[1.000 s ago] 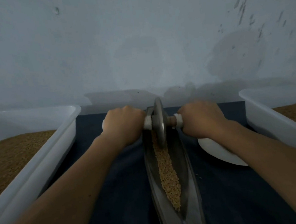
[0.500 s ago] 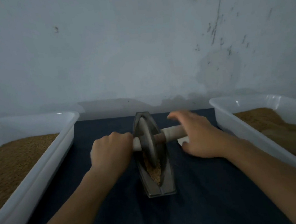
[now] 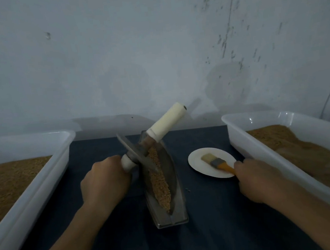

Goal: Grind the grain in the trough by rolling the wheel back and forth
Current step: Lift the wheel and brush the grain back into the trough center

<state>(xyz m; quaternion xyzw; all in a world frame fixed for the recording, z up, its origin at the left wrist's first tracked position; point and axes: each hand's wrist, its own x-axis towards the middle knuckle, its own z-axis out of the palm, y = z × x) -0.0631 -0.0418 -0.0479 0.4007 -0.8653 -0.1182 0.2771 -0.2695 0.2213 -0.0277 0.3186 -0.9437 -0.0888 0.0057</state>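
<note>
One tilted wheel in left hand, right hand grips brush

Tilted wheel over trough of grain

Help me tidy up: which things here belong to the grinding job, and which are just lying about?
Job: wheel, trough, grain, left hand gripping the wheel's handle.
Beside it: brush held by right hand, plate, left tub, right tub, dark cloth.
</note>
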